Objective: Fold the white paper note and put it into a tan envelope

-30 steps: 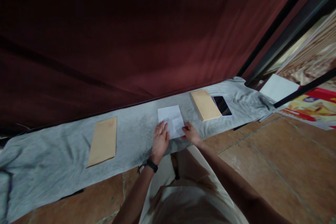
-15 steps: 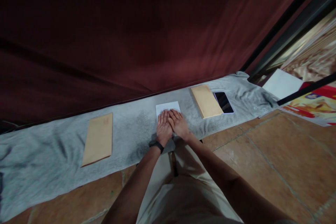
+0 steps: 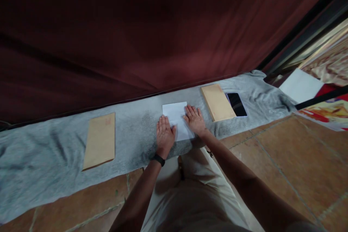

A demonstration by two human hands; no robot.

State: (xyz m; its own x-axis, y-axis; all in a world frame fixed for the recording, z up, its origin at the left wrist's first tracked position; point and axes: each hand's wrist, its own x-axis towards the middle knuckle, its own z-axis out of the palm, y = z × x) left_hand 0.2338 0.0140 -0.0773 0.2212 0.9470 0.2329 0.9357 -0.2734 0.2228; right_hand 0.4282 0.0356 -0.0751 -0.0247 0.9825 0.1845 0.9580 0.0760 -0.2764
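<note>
A white sheet of paper [image 3: 178, 121] lies on the grey cloth in front of me, and it looks folded. My left hand [image 3: 165, 135] rests flat on its left edge, fingers together and stretched out, thumb on the paper. On the right edge lies my right hand [image 3: 195, 119], palm down with the fingers a little apart. Neither hand grips anything. To the right of my right hand is a stack of brown envelopes [image 3: 218, 102]. Farther to the left, a single brown envelope [image 3: 100, 141] lies flat by itself.
A phone [image 3: 236, 104] lies beside the envelope stack. The grey cloth [image 3: 133, 134] covers a long, narrow surface along a dark red curtain [image 3: 152, 43]. At the right are a dark frame, a white panel [image 3: 301, 85] and a colourful printed box [image 3: 328, 112]. Tiled floor [image 3: 277, 145] lies below.
My hands were side by side on the paper. They have moved apart, the left to its left edge and the right to its right edge, uncovering the middle. The view has shifted slightly.
</note>
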